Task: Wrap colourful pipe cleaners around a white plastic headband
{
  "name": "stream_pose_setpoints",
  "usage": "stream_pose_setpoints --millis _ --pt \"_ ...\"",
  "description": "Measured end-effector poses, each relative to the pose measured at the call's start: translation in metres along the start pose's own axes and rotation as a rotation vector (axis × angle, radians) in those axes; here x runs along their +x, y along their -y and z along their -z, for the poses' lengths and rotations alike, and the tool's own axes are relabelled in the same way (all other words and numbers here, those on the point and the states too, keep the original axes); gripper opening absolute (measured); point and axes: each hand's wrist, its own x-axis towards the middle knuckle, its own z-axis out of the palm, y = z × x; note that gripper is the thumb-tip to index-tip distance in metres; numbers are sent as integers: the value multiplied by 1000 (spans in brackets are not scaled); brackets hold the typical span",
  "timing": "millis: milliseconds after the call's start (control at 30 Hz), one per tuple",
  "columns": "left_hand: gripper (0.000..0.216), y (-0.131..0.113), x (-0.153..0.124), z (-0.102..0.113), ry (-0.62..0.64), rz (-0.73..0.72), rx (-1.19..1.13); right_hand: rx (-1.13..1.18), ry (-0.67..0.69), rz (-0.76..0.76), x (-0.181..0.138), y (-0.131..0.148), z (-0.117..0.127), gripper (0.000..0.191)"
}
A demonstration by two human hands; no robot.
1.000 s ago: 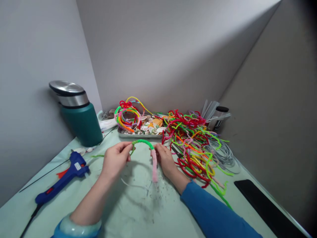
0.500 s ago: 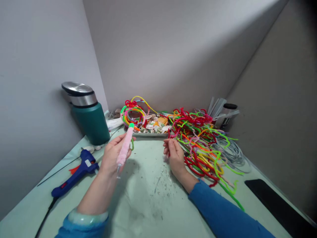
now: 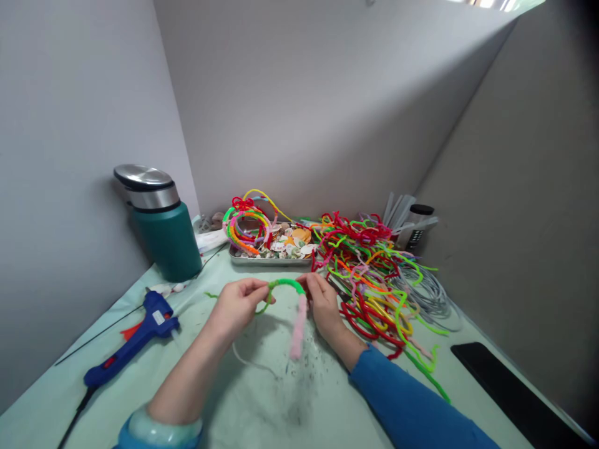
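Between my two hands arches a curved hoop wrapped in green and pink pipe cleaner (image 3: 296, 312). My left hand (image 3: 238, 304) pinches its green left end, fingers closed. My right hand (image 3: 322, 304) grips the right side where the green wrap meets the pink part, which hangs down toward the table. A thin bare wire end trails below the hoop on the pale green table (image 3: 262, 405).
A pile of coloured pipe cleaners (image 3: 374, 268) lies right of my hands. Behind stands a metal tray (image 3: 262, 257) with shells and wrapped hoops. A teal flask (image 3: 161, 224) and blue glue gun (image 3: 135, 340) are at left; a black flat object (image 3: 505, 386) lies at right.
Half a second ago my left hand alone held the hoop upright, the right hand off it. Now both hands grip it again, arched low over the table.
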Motion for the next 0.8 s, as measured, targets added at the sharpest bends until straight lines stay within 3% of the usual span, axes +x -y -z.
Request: stream_pose_setpoints --millis 133,267,500,600,667,800 --pt "20 8 0 -12 -38 -154 367 90 149 -129 2 -4 1 38" --pt "21 10 -5 -21 22 -196 512 145 277 -223 3 -6 1 39" --pt "19 10 -11 -31 325 -236 382 153 321 -268 2 -7 -2 42" --pt "18 -1 -15 -28 375 -222 261 73 328 -225 2 -6 -1 42" --pt "18 -15 -21 -17 343 -196 162 21 329 -199 4 -1 1 40" --pt "25 -47 -44 26 31 -135 -2 -67 353 -109 -3 25 -5 32"
